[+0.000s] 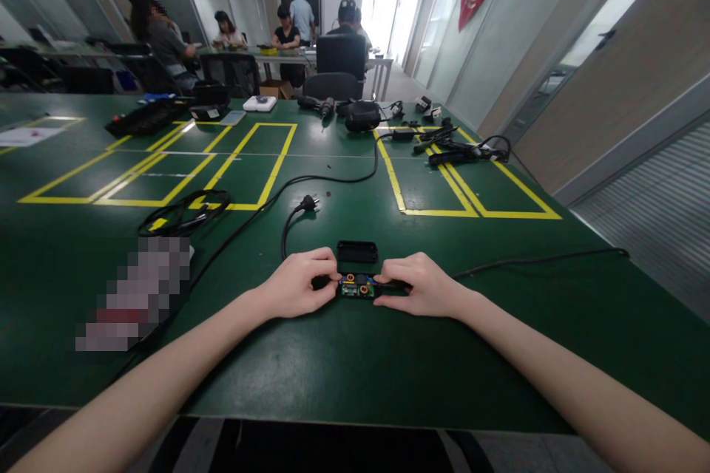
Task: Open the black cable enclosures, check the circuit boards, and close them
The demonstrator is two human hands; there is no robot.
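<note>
Between my hands lies a small black case half with a green circuit board [357,287] in it, copper-coloured rings and blue wires showing on the board. My left hand [304,282] pinches its left end, my right hand [417,285] the right end. A black cord [488,264] runs out to the right from under my right hand. On the left, another cord ends in a black plug [308,203] with two metal pins. Just beyond the board rests the other black case half [357,251], its hollow side up.
A coiled black cable [186,213] and a blurred-out flat item [138,295] lie left. Toward the far edge of the green table [310,377] are a power drill [319,106], a black tray [147,117], a black pouch [362,116] and bundled cables [449,151]. People sit beyond.
</note>
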